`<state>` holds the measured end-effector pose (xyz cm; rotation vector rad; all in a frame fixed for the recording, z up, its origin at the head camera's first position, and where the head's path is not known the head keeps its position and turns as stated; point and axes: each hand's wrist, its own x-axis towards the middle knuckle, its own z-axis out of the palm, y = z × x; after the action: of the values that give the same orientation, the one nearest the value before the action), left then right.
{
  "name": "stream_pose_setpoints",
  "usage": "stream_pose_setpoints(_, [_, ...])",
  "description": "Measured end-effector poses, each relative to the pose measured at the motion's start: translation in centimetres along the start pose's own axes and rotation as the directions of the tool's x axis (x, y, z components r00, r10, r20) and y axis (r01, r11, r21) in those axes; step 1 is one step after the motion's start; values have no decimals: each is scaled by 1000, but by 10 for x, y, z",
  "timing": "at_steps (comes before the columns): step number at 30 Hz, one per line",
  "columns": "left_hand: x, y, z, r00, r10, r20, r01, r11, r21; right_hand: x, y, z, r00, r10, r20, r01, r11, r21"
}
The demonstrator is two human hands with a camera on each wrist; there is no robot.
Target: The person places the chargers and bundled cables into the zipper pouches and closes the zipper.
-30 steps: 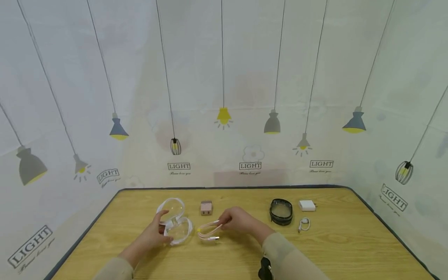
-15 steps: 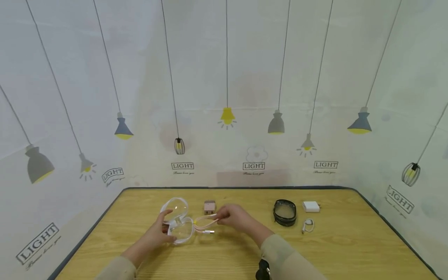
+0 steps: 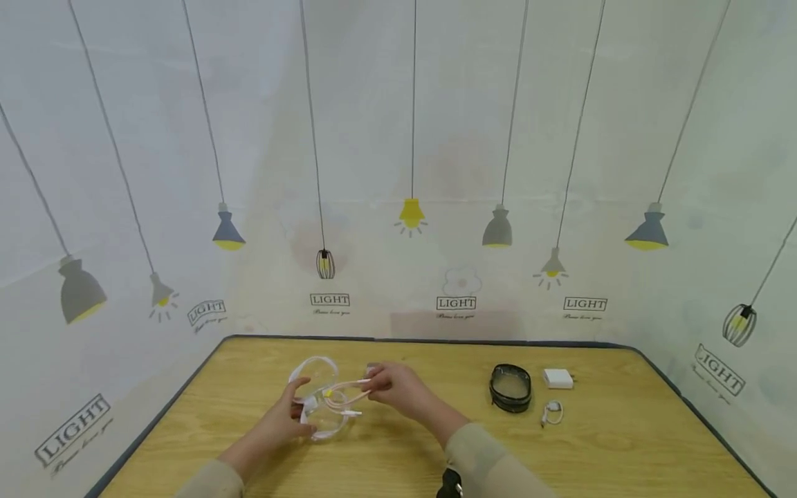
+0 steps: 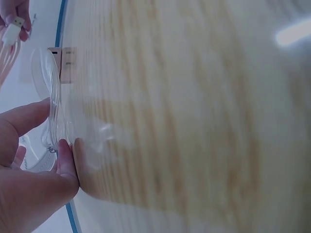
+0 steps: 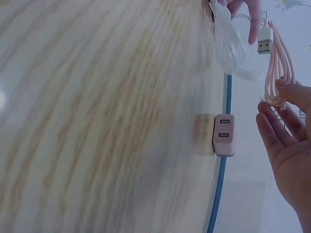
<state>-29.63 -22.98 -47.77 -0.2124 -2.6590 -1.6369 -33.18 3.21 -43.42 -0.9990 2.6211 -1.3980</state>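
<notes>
The right hand (image 3: 401,389), pinching the pink cable (image 5: 275,68), has moved toward 9 o'clock, seemingly aligning it with the clear case (image 3: 310,403) (left hand (image 3: 280,418) gripping)

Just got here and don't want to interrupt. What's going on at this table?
A person is handling two things at once. The left grip holds a clear round case, which is open, while the right grip pinches a coiled pink cable above it, not yet laid inside. A pink charger stands nearby on the table. Off to the person's right are a black-rimmed case, a white adapter and a short white cable.
</notes>
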Motion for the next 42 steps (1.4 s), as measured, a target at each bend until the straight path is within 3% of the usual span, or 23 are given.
stream_pose_setpoints(8, [2,1,-1,1000,-4,-25,3,1000,-21,10,-5,14,1000,-12,-16,12,1000,-13])
stream_pose_setpoints(17, [1,7,-1,1000,16,-21,-17,1000,-26,19,-7,28,998,1,-68,-11,990,-139])
stream_pose_setpoints(28, [-5,7,-1,999,17,36,-13,996,-87,17,-11,41,998,8,-66,-18,987,-162])
stream_pose_setpoints(37, [-9,5,-4,989,54,134,-39,993,-110,17,-12,49,998,23,-50,-30,988,-154])
stream_pose_setpoints(42, [-12,8,-1,992,50,113,-41,996,-79,12,-12,51,999,-5,-50,-2,991,-135])
